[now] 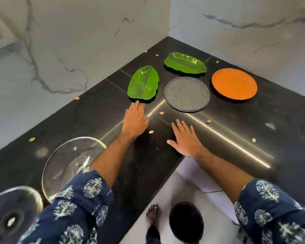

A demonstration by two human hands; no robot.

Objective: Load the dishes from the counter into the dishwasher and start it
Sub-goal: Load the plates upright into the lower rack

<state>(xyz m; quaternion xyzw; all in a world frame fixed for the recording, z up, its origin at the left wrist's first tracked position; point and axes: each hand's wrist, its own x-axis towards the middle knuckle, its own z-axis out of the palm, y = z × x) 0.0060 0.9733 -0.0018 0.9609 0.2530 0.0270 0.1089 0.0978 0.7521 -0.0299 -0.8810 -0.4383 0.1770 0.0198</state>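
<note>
Four dishes lie in the upper middle of the frame, in the corner of the black counter [218, 138]: a near green leaf plate [143, 84], a far green leaf plate [185, 62] behind it toward the upper right, a speckled grey plate [187, 94] at the centre, and an orange plate [234, 83] to its right; none touches another. The left hand [135, 121] reaches forward with straight fingers held close together, its fingertips [136, 103] at or just short of the near leaf plate's lower rim; whether they touch it cannot be told. The right hand [186, 140] is flat and spread, palm down over the counter edge, holding nothing. The step in hand looks like picking up the first dish. To do it well, I would judge that the fingers should slide under the shallow rim of the leaf plate, the thumb closing on top, perhaps after drawing it toward the counter edge, since a flat plate on a smooth stone top gives little to grip. The dishwasher is not in view. Toward the lower left sit a glass lid [65, 164] and a second glass lid [12, 213]; small tan scraps [161, 113] dot the counter, and a dark round bin [186, 221] stands on the floor at the bottom. No brand, label or writing can be read anywhere.
</note>
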